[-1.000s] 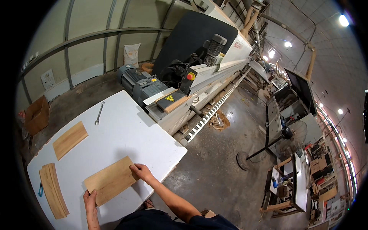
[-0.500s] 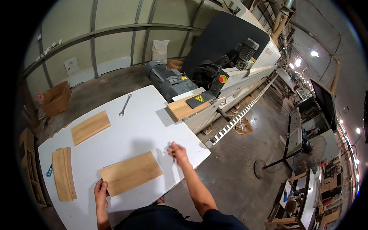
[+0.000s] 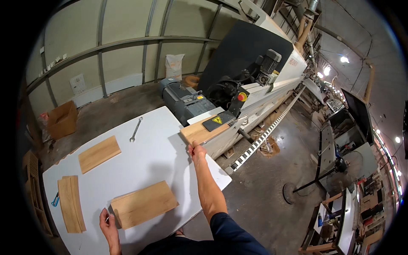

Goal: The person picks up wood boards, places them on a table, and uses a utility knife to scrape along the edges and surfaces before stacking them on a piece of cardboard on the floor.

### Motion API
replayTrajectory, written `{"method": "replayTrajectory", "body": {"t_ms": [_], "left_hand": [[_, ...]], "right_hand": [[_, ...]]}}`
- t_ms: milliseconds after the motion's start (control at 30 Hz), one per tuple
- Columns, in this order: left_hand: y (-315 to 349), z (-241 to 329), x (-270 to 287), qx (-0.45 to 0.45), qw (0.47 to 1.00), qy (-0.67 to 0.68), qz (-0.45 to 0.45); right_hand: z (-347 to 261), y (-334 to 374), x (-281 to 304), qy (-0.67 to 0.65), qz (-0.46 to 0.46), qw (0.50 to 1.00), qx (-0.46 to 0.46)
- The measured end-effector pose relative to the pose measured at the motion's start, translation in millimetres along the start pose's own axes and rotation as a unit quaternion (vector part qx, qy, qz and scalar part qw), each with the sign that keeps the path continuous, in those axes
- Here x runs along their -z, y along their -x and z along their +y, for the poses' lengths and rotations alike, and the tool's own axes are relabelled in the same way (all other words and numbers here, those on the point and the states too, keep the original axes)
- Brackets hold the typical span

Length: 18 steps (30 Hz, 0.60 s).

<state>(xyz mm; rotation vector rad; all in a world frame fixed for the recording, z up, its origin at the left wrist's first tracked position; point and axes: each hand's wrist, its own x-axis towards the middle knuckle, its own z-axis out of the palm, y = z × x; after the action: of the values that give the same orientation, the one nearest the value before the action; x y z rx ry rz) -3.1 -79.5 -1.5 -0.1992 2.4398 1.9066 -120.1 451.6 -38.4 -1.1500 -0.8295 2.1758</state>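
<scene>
My right hand (image 3: 197, 153) reaches out to the near end of a wooden board (image 3: 197, 131) lying at the machine's outfeed, and its fingers are closed at the board's end. My left hand (image 3: 109, 231) hangs beside the left end of a small stack of wood-grain boards (image 3: 144, 204), thumb and fingers slightly apart, with nothing seen in it. The stack lies on the white tabletop (image 3: 148, 157). Another wood-grain board (image 3: 100, 154) lies farther back, and several narrower boards (image 3: 70, 204) are piled at the left.
A wrench (image 3: 136, 129) lies toward the table's far edge. A blue-handled tool (image 3: 55, 199) rests by the left pile. The machine, with a grey motor (image 3: 182, 102) and a red stop button (image 3: 242, 97), adjoins the table. A cardboard box (image 3: 62, 120) and a standing fan (image 3: 340, 163) are on the floor.
My right hand has moved forward from over the table to the end of the board at the machine. My left hand has come slightly away from the stack's end.
</scene>
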Motion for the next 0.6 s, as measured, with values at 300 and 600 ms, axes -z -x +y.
{"method": "replayTrajectory", "body": {"t_ms": [300,600], "left_hand": [[-11.2,44.5,-79.3,-0.062,0.966,0.069,-0.240],[8.5,80.0,-130.0,0.039,0.891,0.352,-0.284]], "right_hand": [[65.1,176.5,52.0,-0.018,-0.134,0.990,-0.044],[110.4,312.6,84.6,0.004,-0.365,0.927,-0.088]]}}
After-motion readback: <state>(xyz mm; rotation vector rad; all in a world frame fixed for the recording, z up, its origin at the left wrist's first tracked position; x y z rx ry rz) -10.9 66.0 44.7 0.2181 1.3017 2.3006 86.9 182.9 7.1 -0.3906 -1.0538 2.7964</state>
